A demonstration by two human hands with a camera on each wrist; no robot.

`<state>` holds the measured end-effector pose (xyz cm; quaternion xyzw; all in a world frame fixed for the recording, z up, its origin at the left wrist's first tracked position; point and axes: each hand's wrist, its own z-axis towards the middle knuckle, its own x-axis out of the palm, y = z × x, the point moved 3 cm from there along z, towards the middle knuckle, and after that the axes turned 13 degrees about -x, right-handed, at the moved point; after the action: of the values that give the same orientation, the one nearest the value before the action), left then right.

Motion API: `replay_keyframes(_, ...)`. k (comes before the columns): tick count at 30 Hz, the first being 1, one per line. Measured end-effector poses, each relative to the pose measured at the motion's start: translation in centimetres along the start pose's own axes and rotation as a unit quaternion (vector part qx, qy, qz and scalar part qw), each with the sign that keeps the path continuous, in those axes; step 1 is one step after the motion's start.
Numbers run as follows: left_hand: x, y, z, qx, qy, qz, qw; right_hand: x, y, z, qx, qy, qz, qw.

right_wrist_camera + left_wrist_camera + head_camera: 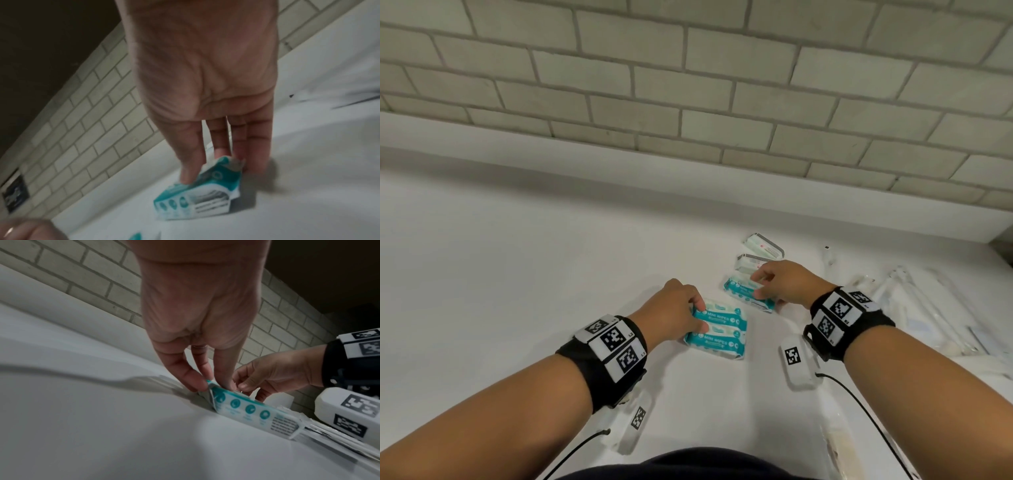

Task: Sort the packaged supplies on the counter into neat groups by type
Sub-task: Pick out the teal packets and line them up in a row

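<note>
On the white desk (517,274), the left hand (671,313) pinches the left end of two teal mini wipes packs (719,330) lying side by side. At their 1 o'clock, the right hand (784,282) pinches a third wipes pack (743,291). White packets (760,251) lie at 12 o'clock of it.

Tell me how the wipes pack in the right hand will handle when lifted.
Probably soft: the wipes pack wrapper crumples under the right hand. Likely light, since a fingertip grip holds it. The glossy film may slip.
</note>
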<state>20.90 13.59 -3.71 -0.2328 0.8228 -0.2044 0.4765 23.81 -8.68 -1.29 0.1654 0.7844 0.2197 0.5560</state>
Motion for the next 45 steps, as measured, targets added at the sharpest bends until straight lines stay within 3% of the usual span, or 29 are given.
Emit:
replay_keyframes(3,0.0,0.0,0.1,-0.005,0.002,-0.004,1.0,0.7,1.3,0.7,-0.039,-0.015,-0.044,0.998)
replay_keyframes(7,-0.3,-0.3,-0.1,0.012,-0.014,0.045,0.999,2.0,2.6,2.1,-0.076,0.025,-0.035,0.996)
replay_keyframes(11,-0.5,-0.9,-0.3,0.081,-0.023,0.125,0.989,-1.0,1.6,3.0,-0.082,-0.118,-0.126,0.982)
replay_keyframes(13,-0.3,-1.6,-0.4,0.125,0.004,0.197,0.972,-1.5,0.7,3.2,-0.076,-0.092,-0.209,0.971)
replay_keyframes(16,0.0,-2.0,-0.2,0.134,0.046,0.246,0.959,-0.7,-0.4,3.2,-0.077,-0.041,-0.27,0.959)
replay_keyframes(19,0.2,-2.0,0.1,0.118,0.056,0.239,0.962,-0.6,-0.7,3.0,-0.075,-0.001,-0.198,0.977)
replay_keyframes(21,0.3,-2.0,0.1,0.116,0.059,0.24,0.962,-0.9,-0.7,2.9,-0.05,0.051,-0.063,0.995)
replay_keyframes(24,0.2,-2.2,-0.1,0.124,0.056,0.249,0.959,-1.8,-0.8,2.8,-0.005,0.032,0.066,0.997)
replay_keyframes(27,0.2,-2.3,-0.1,0.128,0.055,0.261,0.955,-2.2,-1.4,3.3,0.025,-0.003,-0.011,1.0)
replay_keyframes(30,0.1,-2.3,-0.1,0.126,0.057,0.264,0.955,-1.7,-1.5,3.4,0.028,0.005,0.014,1.0)
replay_keyframes(36,0.0,-2.4,0.1,0.125,0.049,0.268,0.954,-0.6,0.6,4.7,-0.047,-0.004,-0.043,0.998)
replay_keyframes(39,-0.1,-2.5,0.1,0.123,0.046,0.263,0.956,0.5,1.6,5.5,-0.077,0.038,-0.045,0.995)
replay_keyframes(41,-0.3,-2.6,0.0,0.131,0.042,0.257,0.957,-0.1,1.4,5.9,-0.069,0.007,-0.058,0.996)
replay_keyframes(44,-0.6,-3.1,0.1,0.156,0.028,0.233,0.96,-2.8,-0.5,6.7,-0.041,-0.128,-0.1,0.986)
replay_keyframes(45,-0.6,-3.4,0.3,0.161,0.025,0.229,0.96,-3.3,-1.1,6.8,-0.03,-0.142,-0.114,0.983)
